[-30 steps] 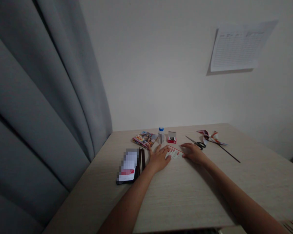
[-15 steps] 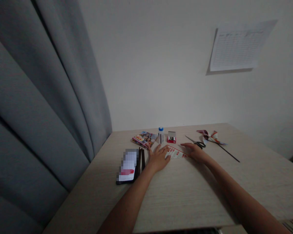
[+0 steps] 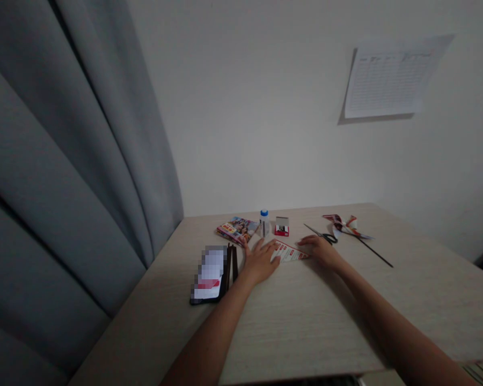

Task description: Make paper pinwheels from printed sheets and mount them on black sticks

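A folded triangular paper [image 3: 288, 252], white with red print, lies flat on the table. My left hand [image 3: 261, 262] rests palm down with fingers spread, its fingertips on the left part of the paper. At the paper's right corner is my right hand [image 3: 324, 253], fingers loosely curved and apart from the thumb side; whether it presses the corner is hard to see. Scissors [image 3: 325, 236] with dark handles lie just beyond the right hand. Behind the paper stand a blue-capped glue bottle [image 3: 264, 225] and a small open red box [image 3: 282, 230].
A stack of colourful printed paper [image 3: 238, 228] sits behind my left hand. Left of my forearm are a phone [image 3: 210, 276] and dark sticks [image 3: 235, 262]. A paper pinwheel [image 3: 346, 226] on a stick lies at the right. The curtain [image 3: 84, 177] borders the table's left side.
The fingers of my right hand have curled in slightly at the paper's right corner. My left hand stays on the paper. The view has shifted very slightly.
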A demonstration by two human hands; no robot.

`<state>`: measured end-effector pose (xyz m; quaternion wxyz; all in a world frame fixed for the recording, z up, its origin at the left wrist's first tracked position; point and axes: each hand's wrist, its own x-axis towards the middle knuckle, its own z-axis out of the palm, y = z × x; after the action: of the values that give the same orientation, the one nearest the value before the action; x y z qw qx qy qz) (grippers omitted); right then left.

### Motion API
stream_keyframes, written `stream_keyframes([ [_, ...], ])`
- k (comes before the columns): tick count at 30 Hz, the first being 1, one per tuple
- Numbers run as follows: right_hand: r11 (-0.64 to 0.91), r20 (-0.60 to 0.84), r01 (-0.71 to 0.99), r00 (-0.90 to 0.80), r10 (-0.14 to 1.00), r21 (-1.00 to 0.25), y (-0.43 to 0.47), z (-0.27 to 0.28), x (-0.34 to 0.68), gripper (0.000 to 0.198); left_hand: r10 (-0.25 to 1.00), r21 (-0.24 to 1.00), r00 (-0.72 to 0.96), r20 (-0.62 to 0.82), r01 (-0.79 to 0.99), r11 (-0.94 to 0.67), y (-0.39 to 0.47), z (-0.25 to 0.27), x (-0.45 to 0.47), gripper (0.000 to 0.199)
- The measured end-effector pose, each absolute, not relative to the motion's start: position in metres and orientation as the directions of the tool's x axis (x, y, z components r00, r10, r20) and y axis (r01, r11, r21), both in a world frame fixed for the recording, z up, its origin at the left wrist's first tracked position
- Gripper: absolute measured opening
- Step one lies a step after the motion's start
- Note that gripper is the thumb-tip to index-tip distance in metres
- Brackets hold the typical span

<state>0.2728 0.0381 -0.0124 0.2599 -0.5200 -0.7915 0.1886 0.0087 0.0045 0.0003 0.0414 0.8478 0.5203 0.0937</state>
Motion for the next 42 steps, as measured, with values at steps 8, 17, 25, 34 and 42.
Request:
stream_keyframes([
  [8, 0.469, 0.282, 0.777, -0.38, 0.881, -0.42, 0.021, -0.01, 0.238, 0.037, 0.896, 0.173, 0.43, 0.106, 0.88, -0.443, 0.006, 0.0, 0.009, 0.054],
  [17, 0.382, 0.146, 0.858, -0.353, 0.924, -0.343, 0.018, -0.007, 0.23, 0.041, 0.904, 0.162, 0.396, 0.16, 0.893, -0.42, 0.005, 0.002, 0.014, 0.054],
  [25, 0.369, 0.172, 0.877, -0.33, 0.928, -0.308, 0.013, -0.011, 0.226, 0.045, 0.906, 0.14, 0.391, 0.164, 0.9, -0.413, 0.004, 0.004, 0.015, 0.062],
  [34, 0.366, 0.158, 0.875, -0.332, 0.93, -0.316, 0.018, -0.015, 0.227, 0.048, 0.91, 0.166, 0.381, 0.167, 0.899, -0.406, 0.009, 0.0, 0.014, 0.065],
  [42, 0.359, 0.148, 0.869, -0.328, 0.933, -0.34, 0.019, -0.015, 0.226, 0.047, 0.933, 0.174, 0.351, 0.074, 0.917, -0.359, 0.01, -0.002, 0.003, 0.062],
])
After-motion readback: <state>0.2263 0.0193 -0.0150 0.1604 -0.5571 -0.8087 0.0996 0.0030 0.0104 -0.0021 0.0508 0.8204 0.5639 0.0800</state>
